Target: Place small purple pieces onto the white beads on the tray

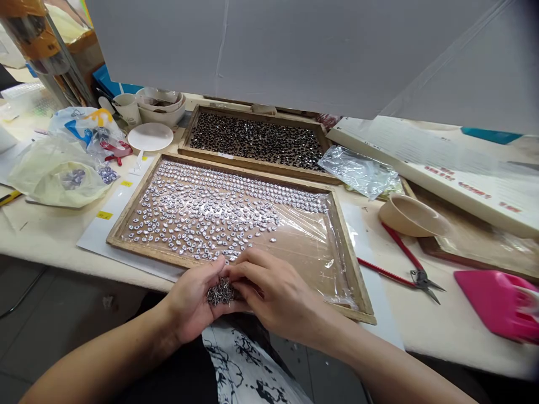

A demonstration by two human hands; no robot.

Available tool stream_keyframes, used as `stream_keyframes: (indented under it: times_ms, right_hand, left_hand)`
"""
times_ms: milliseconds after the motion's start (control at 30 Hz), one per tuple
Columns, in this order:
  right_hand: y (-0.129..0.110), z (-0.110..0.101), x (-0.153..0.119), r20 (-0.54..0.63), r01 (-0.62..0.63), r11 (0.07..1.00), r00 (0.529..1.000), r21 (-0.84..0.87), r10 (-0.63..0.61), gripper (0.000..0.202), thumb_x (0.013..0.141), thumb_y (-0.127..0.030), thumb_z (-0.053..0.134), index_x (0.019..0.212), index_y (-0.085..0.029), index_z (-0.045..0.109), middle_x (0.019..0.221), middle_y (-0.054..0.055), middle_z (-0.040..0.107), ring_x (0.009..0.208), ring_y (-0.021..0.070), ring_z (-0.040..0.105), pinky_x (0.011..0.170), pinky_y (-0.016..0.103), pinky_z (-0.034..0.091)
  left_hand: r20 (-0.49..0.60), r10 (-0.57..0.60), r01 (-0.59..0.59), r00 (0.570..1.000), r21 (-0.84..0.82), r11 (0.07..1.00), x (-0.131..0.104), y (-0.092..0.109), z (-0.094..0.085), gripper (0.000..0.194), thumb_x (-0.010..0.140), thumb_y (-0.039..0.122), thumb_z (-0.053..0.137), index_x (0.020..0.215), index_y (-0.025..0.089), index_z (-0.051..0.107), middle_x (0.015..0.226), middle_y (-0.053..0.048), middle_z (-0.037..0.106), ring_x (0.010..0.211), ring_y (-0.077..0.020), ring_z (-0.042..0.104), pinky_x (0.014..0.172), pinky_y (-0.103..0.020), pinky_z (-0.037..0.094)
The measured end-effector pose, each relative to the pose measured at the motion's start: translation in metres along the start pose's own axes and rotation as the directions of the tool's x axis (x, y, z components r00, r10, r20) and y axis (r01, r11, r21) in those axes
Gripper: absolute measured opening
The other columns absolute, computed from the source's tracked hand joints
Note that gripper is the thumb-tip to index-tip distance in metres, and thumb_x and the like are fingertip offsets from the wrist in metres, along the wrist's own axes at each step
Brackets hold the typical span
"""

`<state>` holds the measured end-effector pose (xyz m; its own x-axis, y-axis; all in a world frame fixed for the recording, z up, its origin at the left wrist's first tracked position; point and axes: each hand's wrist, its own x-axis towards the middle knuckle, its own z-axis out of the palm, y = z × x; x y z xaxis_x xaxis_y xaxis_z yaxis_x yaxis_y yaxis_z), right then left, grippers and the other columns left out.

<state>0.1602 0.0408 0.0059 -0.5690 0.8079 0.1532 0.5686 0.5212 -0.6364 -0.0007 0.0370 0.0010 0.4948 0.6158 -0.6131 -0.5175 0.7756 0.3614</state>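
Observation:
My left hand [191, 300] is cupped palm up just off the table's front edge, holding a heap of small silver metal pins [221, 293]. Over that palm, my right hand [269, 289] has its thumb and fingers pinched together at the edge of the heap; what is between the fingertips is hidden. Beyond both hands lies a wooden-framed tray [295, 241] lined with clear film. Small, pale, eye-shaped pieces [202, 216] lie on it, in neat rows along the far side and scattered nearer to me.
Behind is a second tray [183, 147] of dark shiny pieces. Red-handled pliers [421, 279], a beige bowl [412, 216] and a pink scoop [492, 300] lie to the right. Plastic bags [54, 174], a white plate [150, 136] and stacked bowls [164, 116] stand left. A grey panel [295, 50] overhangs the back.

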Motion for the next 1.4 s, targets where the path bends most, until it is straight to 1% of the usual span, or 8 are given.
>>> stream_keyframes:
  times_ms: [200, 400, 533, 633, 767, 933, 1133, 1400]
  right_hand:
    - [0.004, -0.003, 0.0, -0.055, -0.007, 1.0, 0.998, 0.026, 0.009, 0.016, 0.085, -0.013, 0.045, 0.079, -0.015, 0.059, 0.076, 0.005, 0.054, 0.067, 0.0141, 0.049, 0.059, 0.027, 0.04]
    - [0.008, -0.007, -0.007, -0.067, -0.006, 1.0, 0.998, -0.014, 0.005, 0.016, 0.087, -0.014, 0.045, 0.081, -0.016, 0.06, 0.079, 0.005, 0.056, 0.072, 0.0145, 0.05, 0.062, 0.027, 0.04]
    - [0.003, -0.01, -0.014, -0.097, 0.022, 0.999, 0.995, -0.036, -0.025, 0.014, 0.089, -0.016, 0.046, 0.081, -0.016, 0.058, 0.079, 0.005, 0.055, 0.072, 0.0149, 0.049, 0.062, 0.028, 0.039]
    - [-0.001, -0.01, -0.017, -0.138, 0.041, 0.999, 0.99, 0.001, -0.04, 0.012, 0.088, -0.016, 0.047, 0.081, -0.016, 0.057, 0.079, 0.005, 0.054, 0.072, 0.0145, 0.049, 0.061, 0.027, 0.039]
    - [0.01, -0.012, -0.015, -0.12, -0.011, 0.999, 0.993, 0.052, 0.018, 0.011, 0.086, -0.013, 0.046, 0.082, -0.017, 0.055, 0.08, 0.004, 0.054, 0.072, 0.0135, 0.051, 0.061, 0.026, 0.04]
    - [0.036, -0.01, -0.006, -0.074, -0.064, 0.997, 0.995, -0.037, 0.061, 0.013, 0.086, -0.013, 0.044, 0.082, -0.017, 0.056, 0.085, 0.005, 0.056, 0.075, 0.0143, 0.053, 0.064, 0.027, 0.042]
    - [0.051, 0.003, -0.004, 0.004, -0.034, 0.984, 0.999, -0.172, 0.035, 0.015, 0.089, -0.016, 0.045, 0.084, -0.017, 0.059, 0.084, 0.005, 0.057, 0.074, 0.0146, 0.051, 0.063, 0.027, 0.04]
    - [0.058, 0.009, -0.003, -0.005, 0.007, 0.98, 1.0, -0.2, -0.008, 0.018, 0.089, -0.017, 0.043, 0.083, -0.017, 0.06, 0.081, 0.005, 0.056, 0.069, 0.0133, 0.05, 0.06, 0.026, 0.038]
  left_hand:
    - [0.07, 0.017, -0.021, 0.997, 0.06, 0.998, -0.001, 0.001, 0.0, 0.02, 0.086, 0.017, 0.049, 0.08, 0.007, 0.065, 0.08, -0.008, 0.06, 0.076, -0.015, 0.058, 0.078, -0.039, 0.052]
    - [0.159, -0.03, -0.004, 0.987, 0.214, 0.977, 0.0, 0.001, -0.002, 0.017, 0.08, 0.02, 0.061, 0.088, 0.005, 0.064, 0.088, -0.012, 0.063, 0.08, -0.0173, 0.062, 0.082, -0.036, 0.05]
    - [0.142, -0.047, 0.012, 0.989, 0.236, 0.972, 0.003, -0.003, -0.006, 0.013, 0.074, 0.018, 0.069, 0.074, 0.009, 0.059, 0.077, -0.006, 0.062, 0.072, -0.0139, 0.063, 0.079, -0.033, 0.051]
    - [0.15, -0.049, 0.014, 0.987, 0.226, 0.974, 0.005, -0.006, -0.006, 0.015, 0.074, 0.019, 0.068, 0.071, 0.011, 0.056, 0.072, -0.003, 0.061, 0.068, -0.0129, 0.063, 0.077, -0.033, 0.051]
    - [0.129, -0.092, 0.057, 0.987, 0.252, 0.966, 0.004, -0.006, -0.003, 0.013, 0.076, 0.021, 0.065, 0.074, 0.01, 0.059, 0.08, -0.009, 0.065, 0.074, -0.0169, 0.066, 0.077, -0.032, 0.051]
    - [0.06, -0.121, 0.102, 0.991, 0.262, 0.96, 0.001, -0.003, -0.003, 0.01, 0.077, 0.018, 0.061, 0.074, 0.009, 0.06, 0.084, -0.014, 0.068, 0.08, -0.023, 0.068, 0.078, -0.034, 0.051]
    - [0.059, -0.114, 0.096, 0.992, 0.248, 0.964, 0.0, -0.003, -0.007, 0.004, 0.074, 0.013, 0.059, 0.074, 0.009, 0.059, 0.084, -0.015, 0.069, 0.08, -0.0241, 0.068, 0.078, -0.035, 0.051]
    - [0.049, -0.121, 0.106, 0.991, 0.245, 0.964, 0.0, -0.005, -0.011, 0.003, 0.073, 0.011, 0.058, 0.075, 0.009, 0.059, 0.084, -0.016, 0.069, 0.08, -0.0246, 0.068, 0.077, -0.035, 0.052]
